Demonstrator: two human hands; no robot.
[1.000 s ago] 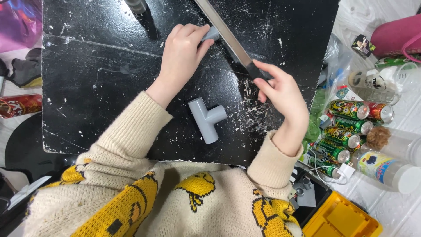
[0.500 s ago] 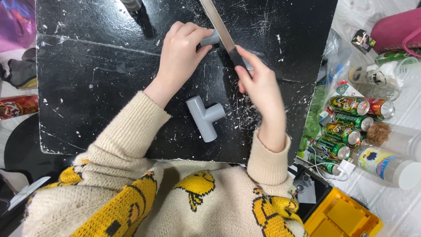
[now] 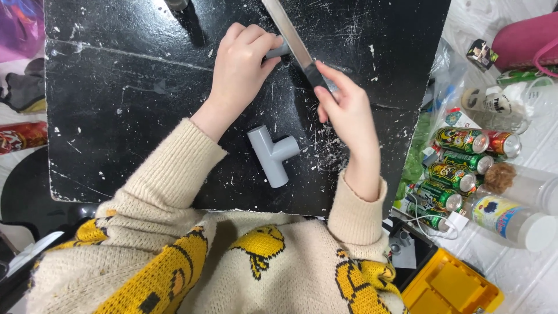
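Two hands: both at work at the far middle of a black board flecked with white dust.
Left hand: fingers curled down and pressed over a short grey pipe piece, pinning it to the board; only the pipe's right end shows past the fingertips.
Right hand: fingers closed round the dark handle of a saw, whose flat metal blade runs up and left, crossing just beside the exposed pipe end.
Grey tee fitting: lies loose on the board nearer the person, between the two forearms, touched by neither hand.
Sleeves: cream knit with yellow patterns, both forearms reaching up from the bottom edge.
Cans: a cluster of green-and-yellow cans with red accents lies on its side right of the board, one red can among them.
Clear bottle: lies below the cans, white cap, blue-and-yellow label.
Yellow case: bottom right corner, lid shut.
Pink bag: top right, beside a clear jar with a pale label.
Red packet: left edge, off the board.
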